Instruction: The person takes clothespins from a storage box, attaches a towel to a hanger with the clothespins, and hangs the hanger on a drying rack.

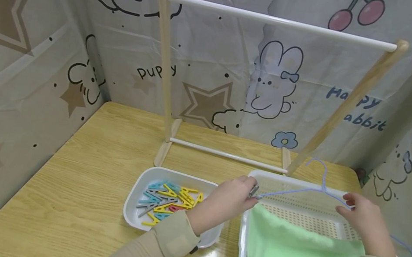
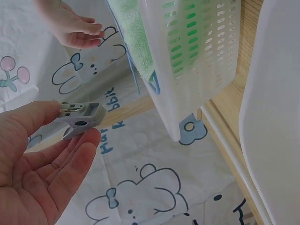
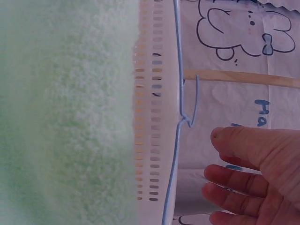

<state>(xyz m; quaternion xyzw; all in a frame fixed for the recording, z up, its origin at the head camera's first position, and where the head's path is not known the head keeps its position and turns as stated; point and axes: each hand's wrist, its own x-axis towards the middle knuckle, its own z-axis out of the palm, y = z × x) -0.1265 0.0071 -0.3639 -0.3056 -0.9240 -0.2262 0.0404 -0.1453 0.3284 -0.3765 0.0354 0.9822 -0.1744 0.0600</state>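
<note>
My left hand (image 1: 225, 199) pinches a grey clothespin (image 2: 82, 116) between thumb and fingers, near the left end of a thin blue hanger (image 1: 292, 192). The hanger lies over the white basket (image 1: 243, 243), its hook toward the rack. My right hand (image 1: 365, 219) is by the hanger's right arm; in the right wrist view its thumb and fingers are spread apart with nothing between them. A light green towel (image 1: 299, 251) lies in the basket, below the hanger. Right of my right wrist shows a blue hanger end (image 1: 410, 251).
Left of the basket stands a white tray (image 1: 129, 205) of blue, yellow, grey and red clothespins (image 1: 168, 198), partly behind my left arm. A wooden rack with a white top rail (image 1: 280, 21) rises behind both. Printed cloth (image 1: 209, 45) walls the table (image 1: 78, 163).
</note>
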